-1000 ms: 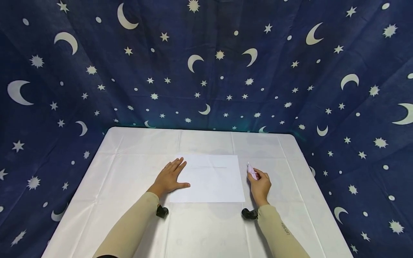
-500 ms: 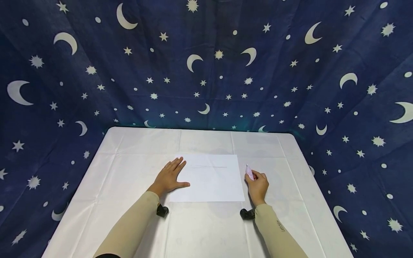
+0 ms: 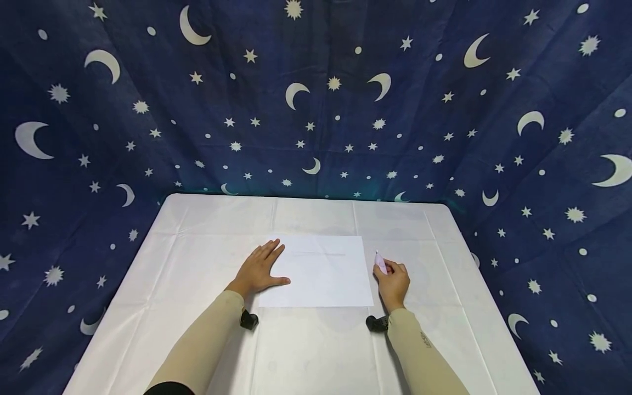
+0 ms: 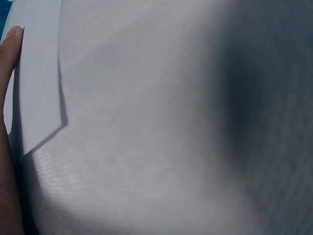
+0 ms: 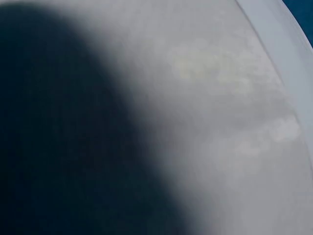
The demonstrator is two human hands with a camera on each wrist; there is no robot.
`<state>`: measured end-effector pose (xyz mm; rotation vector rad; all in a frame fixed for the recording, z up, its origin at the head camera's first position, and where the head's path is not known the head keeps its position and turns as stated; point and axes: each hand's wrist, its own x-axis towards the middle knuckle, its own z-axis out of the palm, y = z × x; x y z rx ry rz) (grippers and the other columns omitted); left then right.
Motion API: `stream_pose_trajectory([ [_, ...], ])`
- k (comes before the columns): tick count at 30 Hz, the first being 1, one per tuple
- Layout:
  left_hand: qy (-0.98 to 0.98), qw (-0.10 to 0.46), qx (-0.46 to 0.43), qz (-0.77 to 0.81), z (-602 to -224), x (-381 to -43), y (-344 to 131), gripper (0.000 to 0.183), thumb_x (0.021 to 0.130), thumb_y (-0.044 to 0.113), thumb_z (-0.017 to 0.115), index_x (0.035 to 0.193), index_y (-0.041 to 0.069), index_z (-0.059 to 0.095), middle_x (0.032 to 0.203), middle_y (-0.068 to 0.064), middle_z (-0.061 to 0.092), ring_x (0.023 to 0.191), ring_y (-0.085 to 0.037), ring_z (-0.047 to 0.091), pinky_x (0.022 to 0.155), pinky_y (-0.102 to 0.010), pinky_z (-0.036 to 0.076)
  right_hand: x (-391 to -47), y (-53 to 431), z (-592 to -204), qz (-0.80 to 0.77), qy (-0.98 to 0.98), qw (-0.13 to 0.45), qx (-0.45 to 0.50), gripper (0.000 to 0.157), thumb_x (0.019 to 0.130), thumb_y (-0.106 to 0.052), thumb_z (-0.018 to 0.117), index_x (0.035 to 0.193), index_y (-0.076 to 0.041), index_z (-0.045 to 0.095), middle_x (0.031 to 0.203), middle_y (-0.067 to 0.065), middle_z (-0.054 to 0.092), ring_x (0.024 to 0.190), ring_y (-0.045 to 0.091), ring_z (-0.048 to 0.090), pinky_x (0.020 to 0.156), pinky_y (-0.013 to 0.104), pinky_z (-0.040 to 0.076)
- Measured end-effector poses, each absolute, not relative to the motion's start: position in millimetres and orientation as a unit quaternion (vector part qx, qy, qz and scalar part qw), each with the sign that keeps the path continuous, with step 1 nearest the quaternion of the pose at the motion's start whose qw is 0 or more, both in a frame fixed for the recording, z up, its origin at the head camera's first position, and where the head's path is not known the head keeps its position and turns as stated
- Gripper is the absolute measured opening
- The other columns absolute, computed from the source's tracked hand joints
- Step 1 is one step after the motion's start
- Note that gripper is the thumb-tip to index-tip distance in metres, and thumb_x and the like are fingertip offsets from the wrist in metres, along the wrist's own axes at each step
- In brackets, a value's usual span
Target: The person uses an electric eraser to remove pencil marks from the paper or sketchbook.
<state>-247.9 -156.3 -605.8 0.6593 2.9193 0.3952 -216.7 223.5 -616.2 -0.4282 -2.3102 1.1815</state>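
Note:
A white sheet of paper (image 3: 326,282) lies on the table, with a faint thin line across its upper part. My left hand (image 3: 258,272) rests over its left side, fingers straight and thumb spread across the sheet. Part of that thumb (image 4: 7,56) shows at the left edge of the left wrist view, beside the paper (image 4: 41,78). Just right of the sheet, my right hand (image 3: 393,285) pinches a small lilac pen-shaped tool (image 3: 379,263), its narrow pale tip pointing away from me. Neither this hand nor the tool shows in the right wrist view.
A white cloth with fold lines covers the table (image 3: 316,351). Dark blue fabric (image 3: 316,99) printed with moons and stars hangs behind and at both sides. Black wrist devices (image 3: 249,320) sit at both sleeve cuffs. Dark blur fills much of the right wrist view.
My right hand has shifted slightly left with the lilac tool, closer to the paper's right edge. My left hand keeps its place on the sheet.

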Motion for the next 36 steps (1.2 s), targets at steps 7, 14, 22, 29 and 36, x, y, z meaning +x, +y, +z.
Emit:
stream_pose_trajectory([
  [7,0.965,0.046,0.223,0.127,-604.5,-250.0,-159.0,0.105,0.08,0.077,0.056,0.158,0.016,0.022,0.166,-0.004,0.013,0.152,-0.025,0.015,0.123,-0.046,0.014,-219.1,221.8,-619.7,0.445,-0.847,0.245,-0.156,0.031,0.075,-0.01,0.082,0.101,0.004,0.075,0.084,0.013,0.059,0.074,0.019,0.053,0.062,0.015,0.038],
  [14,0.964,0.03,0.231,0.129,-607.5,-245.7,-161.4,0.103,0.081,0.074,0.056,0.158,0.017,0.021,0.166,-0.003,0.014,0.153,-0.024,0.012,0.124,-0.047,0.012,-217.3,220.1,-621.6,0.451,-0.84,0.261,-0.151,0.027,0.079,-0.013,0.08,0.1,0.003,0.076,0.082,0.011,0.06,0.07,0.01,0.049,0.059,0.01,0.037],
  [22,0.966,0.021,0.224,0.127,-611.3,-239.2,-161.6,0.1,0.083,0.077,0.051,0.159,0.019,0.021,0.167,0.001,0.009,0.154,-0.021,0.006,0.124,-0.045,0.007,-213.9,218.0,-620.4,0.429,-0.836,0.312,-0.141,0.022,0.087,-0.014,0.069,0.094,0.005,0.076,0.077,0.014,0.062,0.07,0.017,0.053,0.063,0.017,0.039],
  [29,0.963,0.002,0.233,0.133,-615.1,-234.2,-162.1,0.103,0.081,0.08,0.049,0.158,0.018,0.022,0.167,0.0,0.006,0.154,-0.023,0.006,0.123,-0.049,0.01,-211.8,217.1,-617.7,0.432,-0.83,0.323,-0.145,0.022,0.087,-0.012,0.069,0.096,0.007,0.075,0.079,0.02,0.064,0.074,0.033,0.059,0.067,0.031,0.044],
  [36,0.968,-0.001,0.222,0.115,-613.5,-233.5,-161.6,0.102,0.081,0.081,0.048,0.159,0.021,0.021,0.167,0.001,0.004,0.154,-0.021,0.002,0.124,-0.049,0.008,-215.4,217.6,-620.1,0.447,-0.825,0.31,-0.151,0.023,0.089,-0.013,0.067,0.1,0.006,0.074,0.082,0.021,0.064,0.076,0.034,0.06,0.07,0.031,0.044],
])
